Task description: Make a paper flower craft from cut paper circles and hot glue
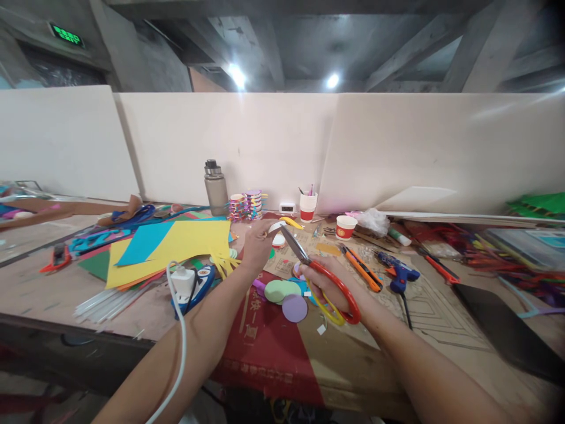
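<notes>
My left hand (256, 242) pinches a small white strip (277, 227), perhaps paper, above the middle of the table. Closed around the red and yellow handles of a pair of scissors (301, 252) is my right hand (325, 284). The scissor blades point away from me and up to the left, with their tips close to the strip; whether they touch it I cannot tell. Below the hands lie a light green disc (282, 290) and a purple disc (294, 308). A tiny white scrap (321, 330) is nearer to me.
Yellow sheets (176, 250) and a power strip with a white plug (183, 282) are on the left. A bottle (216, 191) and paper cups (308, 207) stand behind. Rightward lie an orange utility knife (362, 268), a blue glue gun (399, 274) and a dark flat panel (507, 330).
</notes>
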{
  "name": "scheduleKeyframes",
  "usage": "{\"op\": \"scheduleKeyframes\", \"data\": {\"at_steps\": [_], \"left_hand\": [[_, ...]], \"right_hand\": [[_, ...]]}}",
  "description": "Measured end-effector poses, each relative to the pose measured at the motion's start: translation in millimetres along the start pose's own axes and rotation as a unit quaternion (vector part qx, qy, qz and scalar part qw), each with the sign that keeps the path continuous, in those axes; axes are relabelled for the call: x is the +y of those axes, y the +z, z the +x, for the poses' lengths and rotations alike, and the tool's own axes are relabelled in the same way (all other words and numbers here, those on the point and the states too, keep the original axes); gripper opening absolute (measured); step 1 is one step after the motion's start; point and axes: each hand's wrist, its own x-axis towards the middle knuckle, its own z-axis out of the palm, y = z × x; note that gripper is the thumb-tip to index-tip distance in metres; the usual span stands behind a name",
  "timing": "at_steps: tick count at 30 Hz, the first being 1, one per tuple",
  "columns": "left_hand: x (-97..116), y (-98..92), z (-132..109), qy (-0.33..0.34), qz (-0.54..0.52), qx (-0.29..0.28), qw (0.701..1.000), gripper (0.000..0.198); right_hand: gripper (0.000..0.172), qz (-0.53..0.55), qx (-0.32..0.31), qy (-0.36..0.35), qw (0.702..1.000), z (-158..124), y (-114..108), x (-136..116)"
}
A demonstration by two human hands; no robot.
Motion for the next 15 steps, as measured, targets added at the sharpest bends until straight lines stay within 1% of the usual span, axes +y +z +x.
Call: {"op": "scheduleKeyframes", "data": {"at_steps": [4, 7, 10, 15], "left_hand": [[0.7, 0.7, 0.4, -0.004, -0.005, 0.005, 1.000, 0.015], [1.5, 1.9, 0.3, -0.014, -0.011, 0.010, 1.000, 0.017], [3.1, 2.7, -0.4, -0.033, -0.015, 0.002, 0.999, 0.020], [6.5, 1.8, -1.4, -0.049, -0.015, -0.011, 0.999, 0.021]], "right_hand": [[0.032, 0.012, 0.003, -0.002, 1.000, -0.8, 2.0, 0.1], [0.034, 0.028, 0.006, -0.008, 1.000, -0.8, 2.4, 1.9], [0.037, 0.025, 0.012, -0.004, 1.000, -0.2, 1.9, 2.4], [0.033, 0.022, -0.006, -0.003, 1.000, 3.3, 2.7, 6.2]]}}
